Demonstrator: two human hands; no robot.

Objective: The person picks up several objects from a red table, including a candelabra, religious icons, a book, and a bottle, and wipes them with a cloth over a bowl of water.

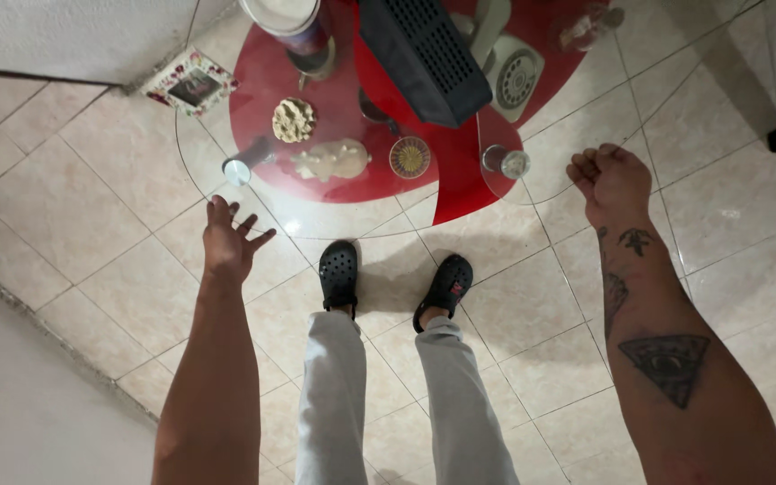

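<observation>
While your left hand (229, 241) hangs open and your right hand (611, 182) curls empty, mind the glass table (334, 216).
A careless reach could topple the small figurine (330, 160) near its edge.

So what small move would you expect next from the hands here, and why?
Probably both reach forward to the glass tabletop: the left hand is open with fingers spread near its edge, the right hand loosely curled beside it, both empty and touching nothing.
</observation>
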